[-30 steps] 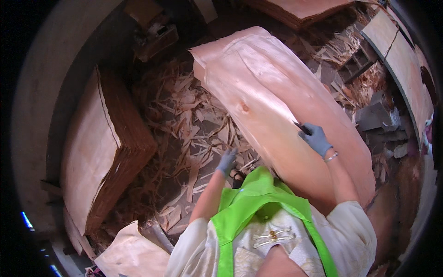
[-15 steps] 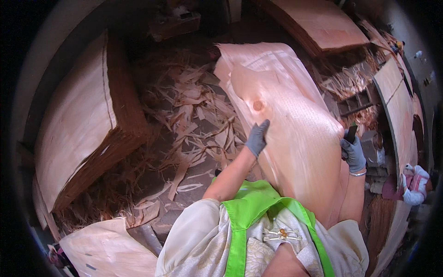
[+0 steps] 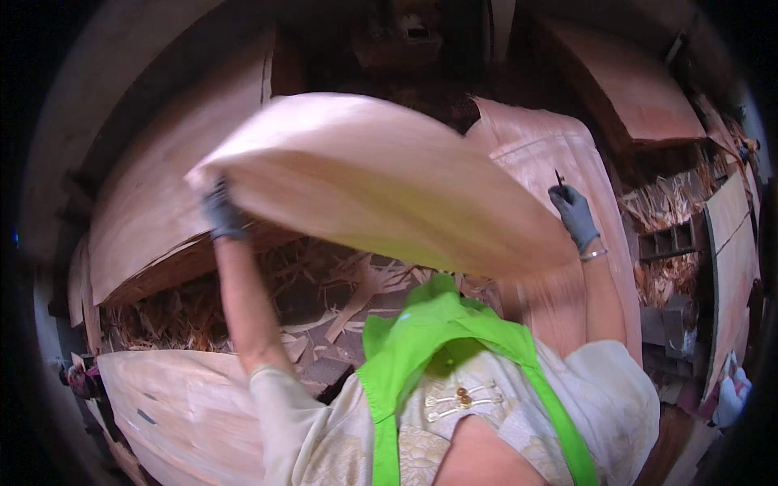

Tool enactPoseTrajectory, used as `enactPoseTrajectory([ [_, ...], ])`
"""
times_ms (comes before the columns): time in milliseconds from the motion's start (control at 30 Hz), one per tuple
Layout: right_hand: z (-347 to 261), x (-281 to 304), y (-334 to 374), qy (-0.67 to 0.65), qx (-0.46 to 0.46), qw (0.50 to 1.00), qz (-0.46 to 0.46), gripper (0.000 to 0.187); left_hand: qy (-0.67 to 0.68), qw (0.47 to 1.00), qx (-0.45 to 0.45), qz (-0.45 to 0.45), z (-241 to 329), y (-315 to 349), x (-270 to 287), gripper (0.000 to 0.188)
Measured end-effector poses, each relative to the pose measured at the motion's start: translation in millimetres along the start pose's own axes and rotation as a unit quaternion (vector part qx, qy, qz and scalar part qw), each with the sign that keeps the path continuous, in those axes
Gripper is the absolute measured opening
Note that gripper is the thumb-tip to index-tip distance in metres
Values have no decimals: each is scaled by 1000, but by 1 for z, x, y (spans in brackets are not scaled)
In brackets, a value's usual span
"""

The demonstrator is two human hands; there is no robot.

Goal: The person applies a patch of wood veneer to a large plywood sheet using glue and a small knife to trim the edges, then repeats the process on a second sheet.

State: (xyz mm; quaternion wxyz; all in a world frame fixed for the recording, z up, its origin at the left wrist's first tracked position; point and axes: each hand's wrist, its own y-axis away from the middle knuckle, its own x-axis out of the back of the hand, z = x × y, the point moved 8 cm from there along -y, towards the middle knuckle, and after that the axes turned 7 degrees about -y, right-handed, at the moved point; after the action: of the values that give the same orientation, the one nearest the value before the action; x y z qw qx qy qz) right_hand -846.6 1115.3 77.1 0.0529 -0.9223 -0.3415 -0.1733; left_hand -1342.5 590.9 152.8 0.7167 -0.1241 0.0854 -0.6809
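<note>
In the head view, a thin, bowed wood sheet (image 3: 348, 162) hangs in the air, its left end above the near right edge of the left stack (image 3: 170, 202) and its right end over the near part of the middle stack (image 3: 531, 146). The gloved left hand (image 3: 220, 209), blurred, has its fingers clasped on the sheet's left end. The gloved right hand (image 3: 575, 217) has its fingers curled around a slim dark tool (image 3: 560, 180), above the middle stack toward its right edge; whether this hand also touches the sheet, I cannot tell. Wood scraps (image 3: 356, 285) litter the floor between the two stacks.
</note>
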Motion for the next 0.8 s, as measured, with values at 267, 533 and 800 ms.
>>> enactPoseTrajectory([
  [267,72,-60,-115,-20,-52,998,30,24,-219,913,-176,297,126,-50,418,46],
  [533,1,-317,-248,-59,-38,978,-194,25,-625,599,-24,499,346,69,610,56],
  [800,-131,-688,-214,-42,77,872,-482,11,-770,388,251,440,420,110,635,43],
])
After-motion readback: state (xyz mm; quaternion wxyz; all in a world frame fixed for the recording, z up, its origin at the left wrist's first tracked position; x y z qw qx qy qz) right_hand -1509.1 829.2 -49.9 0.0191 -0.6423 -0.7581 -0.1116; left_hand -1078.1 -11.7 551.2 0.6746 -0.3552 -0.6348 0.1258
